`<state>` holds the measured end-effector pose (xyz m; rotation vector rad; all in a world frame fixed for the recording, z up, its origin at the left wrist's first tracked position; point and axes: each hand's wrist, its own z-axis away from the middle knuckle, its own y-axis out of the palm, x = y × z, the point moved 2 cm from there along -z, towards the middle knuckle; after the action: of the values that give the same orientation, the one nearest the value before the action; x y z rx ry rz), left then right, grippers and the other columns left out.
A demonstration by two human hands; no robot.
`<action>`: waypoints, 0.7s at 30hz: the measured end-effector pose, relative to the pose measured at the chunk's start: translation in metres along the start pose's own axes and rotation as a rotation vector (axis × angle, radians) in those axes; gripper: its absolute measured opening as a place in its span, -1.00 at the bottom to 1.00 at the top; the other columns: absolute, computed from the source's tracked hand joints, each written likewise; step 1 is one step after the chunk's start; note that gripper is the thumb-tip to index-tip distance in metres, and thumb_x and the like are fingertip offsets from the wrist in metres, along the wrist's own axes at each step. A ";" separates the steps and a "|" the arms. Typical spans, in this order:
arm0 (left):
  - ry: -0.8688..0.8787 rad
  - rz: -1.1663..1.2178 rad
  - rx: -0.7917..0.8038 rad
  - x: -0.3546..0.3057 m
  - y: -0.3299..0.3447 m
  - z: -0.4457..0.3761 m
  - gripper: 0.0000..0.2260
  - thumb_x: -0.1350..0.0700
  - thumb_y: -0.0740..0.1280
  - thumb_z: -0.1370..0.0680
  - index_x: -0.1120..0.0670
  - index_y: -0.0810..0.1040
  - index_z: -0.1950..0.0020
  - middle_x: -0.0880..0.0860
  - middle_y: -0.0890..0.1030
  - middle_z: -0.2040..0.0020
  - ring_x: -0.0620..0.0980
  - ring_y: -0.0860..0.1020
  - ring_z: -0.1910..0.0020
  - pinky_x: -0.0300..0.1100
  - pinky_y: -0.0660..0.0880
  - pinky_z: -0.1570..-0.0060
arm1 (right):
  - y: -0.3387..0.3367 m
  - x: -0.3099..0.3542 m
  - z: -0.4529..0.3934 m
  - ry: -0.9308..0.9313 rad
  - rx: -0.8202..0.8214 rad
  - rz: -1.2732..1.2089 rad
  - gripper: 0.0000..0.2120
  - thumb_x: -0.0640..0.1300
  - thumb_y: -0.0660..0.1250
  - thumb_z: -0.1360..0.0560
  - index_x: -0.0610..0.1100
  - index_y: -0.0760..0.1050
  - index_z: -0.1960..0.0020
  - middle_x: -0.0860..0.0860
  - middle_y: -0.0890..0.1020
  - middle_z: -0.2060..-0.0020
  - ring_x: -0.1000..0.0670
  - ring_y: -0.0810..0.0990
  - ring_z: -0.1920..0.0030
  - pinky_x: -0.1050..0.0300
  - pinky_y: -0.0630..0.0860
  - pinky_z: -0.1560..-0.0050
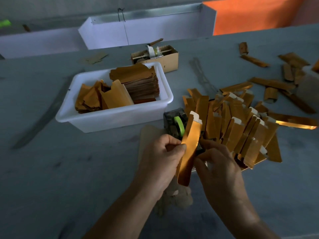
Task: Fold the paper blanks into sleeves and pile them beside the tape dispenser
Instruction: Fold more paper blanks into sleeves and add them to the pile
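Gold foil paper, partly folded into a long sleeve [188,149], is held upright between both hands just in front of the tape dispenser [174,124]. The sleeve's left edge is pinched by the curled fingers and thumb of the left hand [162,156], while its right edge is gripped by the bent fingers of the right hand [219,163]. A green roll of tape [179,124] is seen in the dispenser, partly hidden behind the sleeve. Right of the dispenser, touching it, a loose pile of finished sleeves [241,125] is spread on the grey bench [69,169]. Left of and behind the dispenser, flat paper blanks [138,81] are stacked in a white plastic tub [110,118]. Farther behind, an open cardboard box [160,56] is set, and more gold pieces [276,83] are scattered well to the right.
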<state>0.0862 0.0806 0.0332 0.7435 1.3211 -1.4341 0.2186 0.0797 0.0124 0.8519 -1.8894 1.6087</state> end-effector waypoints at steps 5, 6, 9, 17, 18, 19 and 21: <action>-0.021 -0.004 0.037 -0.002 -0.001 -0.002 -0.95 0.04 0.33 -0.56 -0.04 0.56 0.09 -0.07 0.56 0.27 -0.19 0.50 0.37 -0.30 0.41 0.38 | -0.021 0.003 -0.008 -0.086 -0.035 0.209 -0.92 -0.23 0.31 -0.48 -0.17 0.55 0.04 -0.06 0.54 -0.02 -0.06 0.50 0.00 -0.04 0.53 0.07; -0.058 0.056 0.051 -0.002 -0.003 -0.003 -0.95 0.06 0.34 -0.55 0.00 0.58 0.08 -0.04 0.58 0.27 -0.19 0.51 0.38 -0.31 0.41 0.40 | -0.030 0.007 -0.011 -0.103 -0.063 0.140 -0.94 -0.19 0.29 -0.48 -0.13 0.53 0.08 -0.02 0.54 0.06 0.00 0.52 0.11 0.03 0.54 0.19; -0.123 0.226 0.080 -0.004 -0.008 -0.004 -0.94 0.17 0.36 -0.54 0.13 0.60 0.09 0.05 0.57 0.32 -0.15 0.50 0.46 -0.33 0.42 0.49 | -0.045 0.015 -0.018 -0.003 0.045 -0.300 -0.96 -0.12 0.30 -0.44 -0.04 0.52 0.17 0.04 0.57 0.28 0.08 0.56 0.27 0.21 0.47 0.30; -0.136 0.322 0.120 -0.007 -0.012 0.002 -0.97 0.23 0.38 -0.52 0.16 0.62 0.10 0.03 0.67 0.32 -0.06 0.64 0.35 -0.24 0.59 0.35 | -0.028 0.021 -0.018 -0.010 0.353 -0.494 -0.79 -0.22 0.30 -0.46 0.07 0.59 0.16 0.12 0.65 0.22 0.17 0.59 0.19 0.42 0.46 0.26; -0.138 0.335 0.122 -0.007 -0.012 0.003 -0.97 0.23 0.38 -0.51 0.17 0.62 0.10 0.04 0.68 0.30 -0.04 0.66 0.32 -0.21 0.61 0.30 | -0.027 0.022 -0.019 -0.035 0.341 -0.455 -0.78 -0.22 0.30 -0.47 0.10 0.58 0.14 0.16 0.64 0.20 0.19 0.58 0.17 0.43 0.46 0.24; -0.139 0.340 0.124 -0.007 -0.013 0.004 -0.96 0.22 0.38 -0.51 0.17 0.62 0.09 0.04 0.69 0.28 -0.04 0.68 0.28 -0.19 0.62 0.25 | -0.027 0.023 -0.019 -0.056 0.332 -0.413 -0.77 -0.20 0.30 -0.47 0.14 0.56 0.11 0.20 0.62 0.19 0.21 0.58 0.15 0.43 0.46 0.22; -0.130 0.319 0.124 -0.007 -0.013 0.005 -0.96 0.20 0.38 -0.52 0.14 0.62 0.09 0.05 0.70 0.24 -0.03 0.69 0.22 -0.13 0.62 0.14 | -0.025 0.024 -0.020 -0.076 0.314 -0.335 -0.73 -0.15 0.32 -0.46 0.24 0.47 0.02 0.26 0.60 0.19 0.26 0.57 0.14 0.43 0.47 0.19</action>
<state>0.0771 0.0764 0.0448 0.8837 0.9719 -1.2898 0.2211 0.0935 0.0499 1.3000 -1.4602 1.6975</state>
